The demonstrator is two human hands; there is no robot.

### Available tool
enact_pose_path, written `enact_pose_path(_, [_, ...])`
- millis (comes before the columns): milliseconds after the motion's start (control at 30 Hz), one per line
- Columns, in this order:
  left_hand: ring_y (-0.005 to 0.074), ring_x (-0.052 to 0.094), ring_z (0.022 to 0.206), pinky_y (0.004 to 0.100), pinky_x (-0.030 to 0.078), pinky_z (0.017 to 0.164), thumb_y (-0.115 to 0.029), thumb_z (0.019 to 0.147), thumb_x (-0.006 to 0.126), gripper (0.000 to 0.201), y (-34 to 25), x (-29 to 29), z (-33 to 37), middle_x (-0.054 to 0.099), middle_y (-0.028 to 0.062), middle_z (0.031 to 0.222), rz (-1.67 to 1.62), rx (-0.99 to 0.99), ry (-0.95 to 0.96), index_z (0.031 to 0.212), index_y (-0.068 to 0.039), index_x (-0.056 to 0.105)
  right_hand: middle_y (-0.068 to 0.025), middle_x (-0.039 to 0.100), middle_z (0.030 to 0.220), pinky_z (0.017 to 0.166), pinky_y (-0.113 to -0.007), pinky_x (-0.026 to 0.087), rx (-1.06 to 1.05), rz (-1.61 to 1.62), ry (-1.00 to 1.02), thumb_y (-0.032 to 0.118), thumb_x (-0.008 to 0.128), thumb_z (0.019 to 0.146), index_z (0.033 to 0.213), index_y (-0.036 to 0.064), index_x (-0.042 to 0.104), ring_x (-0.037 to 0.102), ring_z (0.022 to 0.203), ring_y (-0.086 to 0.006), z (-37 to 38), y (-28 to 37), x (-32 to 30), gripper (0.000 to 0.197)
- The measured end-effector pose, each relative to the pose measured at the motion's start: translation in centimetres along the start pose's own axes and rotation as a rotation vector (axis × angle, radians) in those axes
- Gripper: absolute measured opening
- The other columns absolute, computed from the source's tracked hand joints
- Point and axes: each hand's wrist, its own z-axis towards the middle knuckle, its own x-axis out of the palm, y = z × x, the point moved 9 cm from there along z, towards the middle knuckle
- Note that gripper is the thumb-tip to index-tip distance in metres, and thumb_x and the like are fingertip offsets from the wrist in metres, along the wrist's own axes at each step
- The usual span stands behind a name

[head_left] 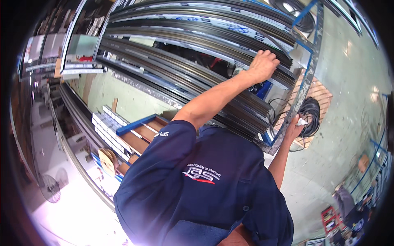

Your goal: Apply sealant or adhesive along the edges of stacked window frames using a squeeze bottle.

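My left arm reaches across to a rack of long dark metal profiles [180, 39]. Near their right ends, my left hand [263, 65] is closed over one of the profiles, fingers curled together; the fingertips are partly hidden. Lower down, outside the rack's right side, my right hand [292, 128] is closed on a small crumpled white cloth [302, 121]. That hand is beside the blue-edged, worn metal frame [303, 88] of the rack. Right behind the cloth lies a coil of black cable [312, 117].
The coil lies on a slatted wooden pallet [322, 92]. Another black coil [305, 22] is at the far right. At left are stacked white profiles [108, 131], a blue-edged tray [141, 133] and a fan [50, 188]. A red box [329, 219] stands at lower right.
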Motion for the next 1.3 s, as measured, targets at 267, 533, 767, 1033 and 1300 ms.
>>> enact_pose_path(267, [0.0297,0.059,0.103,0.0472,0.047,0.087,-0.021,0.077,0.071,0.021,0.3,0.5,-1.7,0.061,0.0072,0.097,-0.011,-0.006,-0.097,0.095,-0.012,0.071,-0.0191,0.071,0.116,0.088,-0.043,0.054,-0.155,-0.106,0.080,0.040,0.065,0.103,0.131,-0.0011,0.063,0.067,0.099,-0.0290,-0.1,-3.8,0.0,0.050])
enact_pose_path(533, [0.0297,0.056,0.117,0.0463,0.039,0.106,-0.017,0.077,0.074,0.033,0.9,-3.8,-8.4,0.064,0.0110,0.114,-0.128,-0.181,-0.257,0.108,-0.009,0.072,-0.0236,0.075,0.109,0.086,-0.042,0.055,0.070,-0.115,0.285,0.042,0.066,0.102,0.120,-0.0095,0.069,0.070,0.093,-0.0301,0.4,-3.1,0.4,0.055])
enact_pose_path(767, [0.0357,0.063,0.105,0.0481,0.052,0.092,-0.015,0.078,0.070,0.031,2.5,-7.5,-11.7,0.067,0.0163,0.105,-0.178,-0.113,-0.301,0.108,-0.006,0.072,-0.0195,0.077,0.104,0.079,-0.043,0.057,0.035,-0.422,0.195,0.040,0.072,0.098,0.111,-0.0064,0.075,0.072,0.088,-0.0270,0.5,-3.3,-1.0,0.048])
enact_pose_path(1033, [0.0320,0.057,0.122,0.0460,0.045,0.104,-0.013,0.085,0.074,0.037,2.2,-4.7,-4.6,0.065,0.0100,0.130,-0.101,0.048,-0.018,0.121,-0.006,0.071,-0.0008,0.063,0.084,0.071,-0.031,0.046,0.131,0.173,0.041,0.039,0.072,0.099,0.089,0.0027,0.066,0.055,0.078,-0.0124,-5.6,-1.5,-2.3,0.038])
enact_pose_path(1300, [0.0291,0.058,0.106,0.0443,0.046,0.088,-0.020,0.088,0.073,0.021,-1.8,1.0,0.2,0.066,0.0070,0.105,-0.029,0.231,0.165,0.106,-0.010,0.076,-0.0025,0.063,0.081,0.070,-0.031,0.046,0.264,0.272,-0.161,0.040,0.071,0.098,0.091,0.0007,0.067,0.054,0.075,-0.0133,-10.7,-1.1,-5.3,0.040])
